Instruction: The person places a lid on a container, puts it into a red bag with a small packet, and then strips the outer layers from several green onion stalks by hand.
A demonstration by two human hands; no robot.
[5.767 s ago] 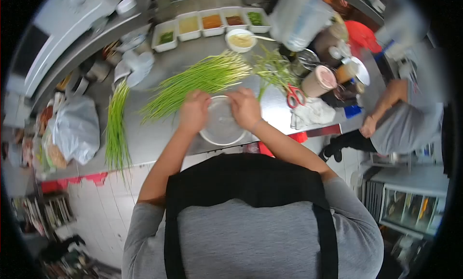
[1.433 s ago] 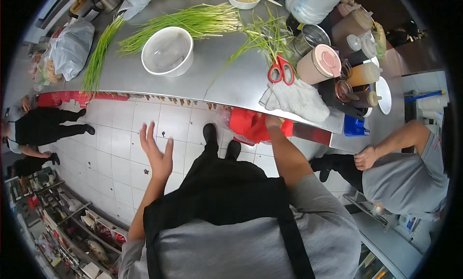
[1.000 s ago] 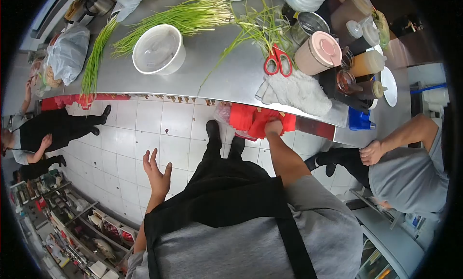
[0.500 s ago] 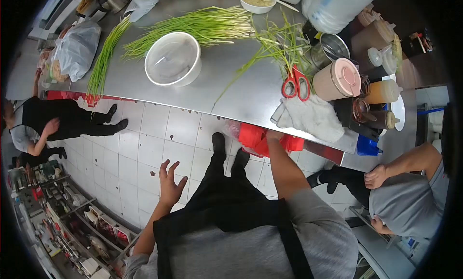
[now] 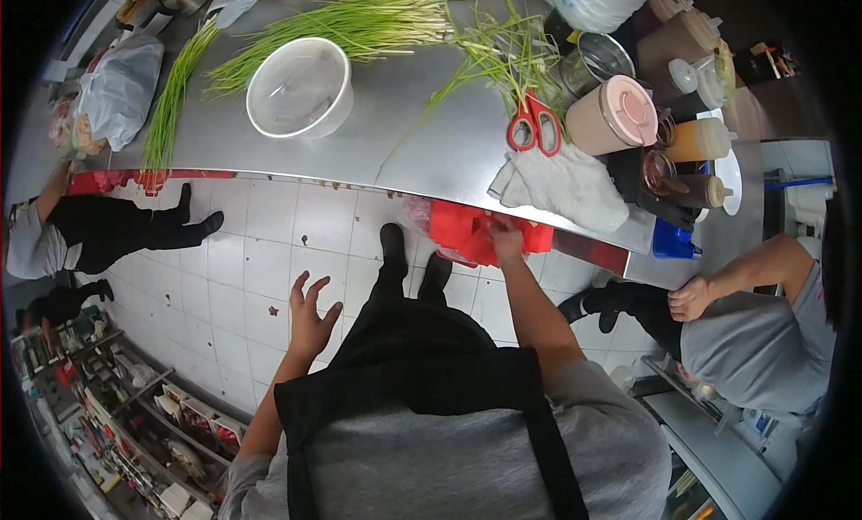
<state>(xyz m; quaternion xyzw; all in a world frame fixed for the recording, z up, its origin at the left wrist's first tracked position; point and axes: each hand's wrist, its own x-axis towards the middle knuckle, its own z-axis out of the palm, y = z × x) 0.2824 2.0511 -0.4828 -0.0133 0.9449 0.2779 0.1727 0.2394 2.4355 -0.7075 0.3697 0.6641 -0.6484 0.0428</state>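
My left hand [image 5: 312, 321] hangs in the air over the floor, fingers spread, holding nothing. Just below the counter's front edge, my right hand [image 5: 508, 240] is closed on a red plastic bag [image 5: 458, 228], one of a bunch hanging there; its fingertips are partly hidden in the red folds. A clear plastic bag [image 5: 416, 212] hangs beside the bunch. On the counter above lie a white cloth [image 5: 566, 189] and red-handled scissors [image 5: 533, 129]. The scissors' blades are hidden among loose green stalks [image 5: 507, 57].
On the steel counter [image 5: 395, 116] are a white tub [image 5: 301, 89], long green stalks [image 5: 350, 26], a pink-lidded container [image 5: 612, 116] and several sauce bottles [image 5: 700, 141]. One person [image 5: 754, 331] is close on my right; another [image 5: 99, 228] stands at the far left. Shelves [image 5: 135, 412] line the left.
My right hand has come out from under the counter edge and now shows against the red bags. My left hand stays spread. The view has shifted, so the counter sits higher.
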